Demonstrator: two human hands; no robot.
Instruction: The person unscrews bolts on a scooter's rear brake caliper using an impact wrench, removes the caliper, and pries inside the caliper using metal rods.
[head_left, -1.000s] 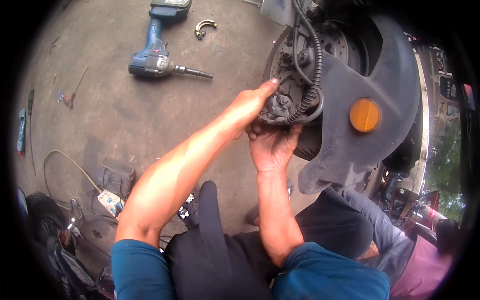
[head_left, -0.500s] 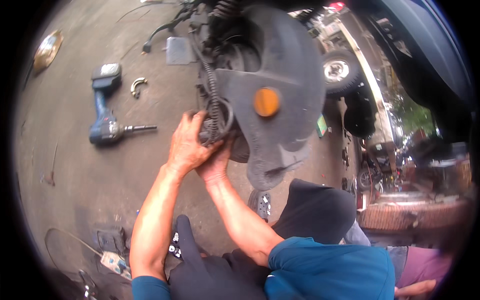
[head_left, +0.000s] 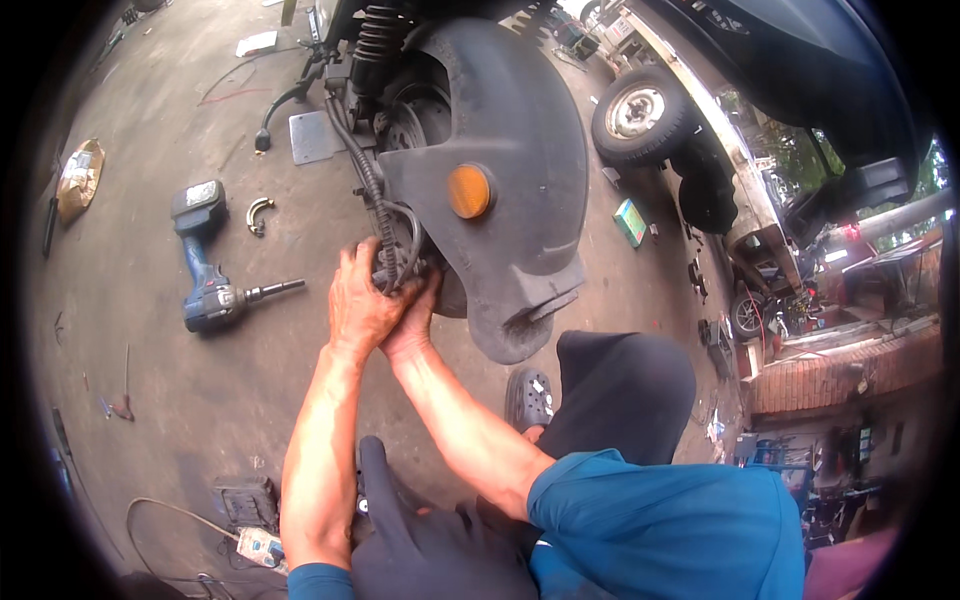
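My left hand point(head_left: 360, 306) and right hand point(head_left: 411, 318) curl around the wheel hub assembly point(head_left: 403, 246), apparently steadying it, by the grey fender's left edge point(head_left: 400, 172); fingertips hidden, I cannot tell what they pinch.

1. You have scuffed, stained grey-brown floor point(head_left: 200, 420) to the left of your fingers point(head_left: 366, 252).
2. Well to their right, you see reddish brickwork point(head_left: 850, 380).
3. Green foliage point(head_left: 790, 172) catches daylight, right and ahead of them.
4. Rightward, nearer you, it's dim.
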